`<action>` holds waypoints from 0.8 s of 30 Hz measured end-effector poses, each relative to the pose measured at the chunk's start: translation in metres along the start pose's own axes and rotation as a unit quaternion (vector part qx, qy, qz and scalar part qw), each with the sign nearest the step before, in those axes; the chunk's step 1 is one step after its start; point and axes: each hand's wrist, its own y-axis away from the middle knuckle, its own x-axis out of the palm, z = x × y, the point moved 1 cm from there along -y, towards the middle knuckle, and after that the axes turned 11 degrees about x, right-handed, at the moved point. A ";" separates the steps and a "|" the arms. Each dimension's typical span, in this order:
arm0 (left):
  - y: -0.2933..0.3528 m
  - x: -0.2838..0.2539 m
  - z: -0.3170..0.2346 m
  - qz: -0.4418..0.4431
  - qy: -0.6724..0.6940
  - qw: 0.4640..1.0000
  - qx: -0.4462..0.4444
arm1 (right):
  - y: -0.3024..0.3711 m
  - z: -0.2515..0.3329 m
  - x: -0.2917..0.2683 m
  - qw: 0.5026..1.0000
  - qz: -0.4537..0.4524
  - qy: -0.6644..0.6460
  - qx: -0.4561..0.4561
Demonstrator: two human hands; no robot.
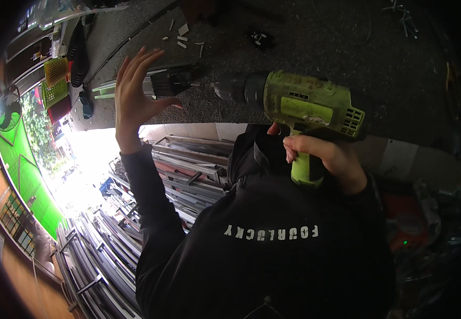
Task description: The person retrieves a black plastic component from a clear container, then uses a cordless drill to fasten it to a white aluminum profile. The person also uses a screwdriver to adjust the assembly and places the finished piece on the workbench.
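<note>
My right hand (328, 154) is wrapped around the handle of a yellow-green cordless drill (307, 106). The drill lies level over the dark work surface, its black chuck (230, 89) pointing left and a thin bit reaching past it. Left of the bit is a dark profile piece (169, 82) with pale and greenish long edges, lying near the bench's front edge. My left hand (134, 95) is raised over this piece with its fingers stretched up and thumb out, holding nothing. Whether the palm touches the piece, I cannot tell.
Small white offcuts (182, 40) and several screws (405, 21) are scattered on the dark bench (320, 42). Below its front edge, long metal profiles (188, 165) lie stacked on racks at the left. A green panel (28, 175) and colored mesh baskets (56, 87) stand farther left.
</note>
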 end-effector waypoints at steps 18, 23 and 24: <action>0.005 0.020 0.035 -0.063 0.086 0.991 0.075 | -0.003 -0.001 0.000 1.000 0.015 -0.006 0.001; 0.012 0.018 0.032 -0.075 0.063 0.993 0.066 | -0.005 -0.001 0.001 0.999 0.028 -0.002 0.017; 0.013 0.018 0.031 -0.078 0.060 0.993 0.063 | -0.005 -0.001 0.001 0.999 0.033 -0.007 0.011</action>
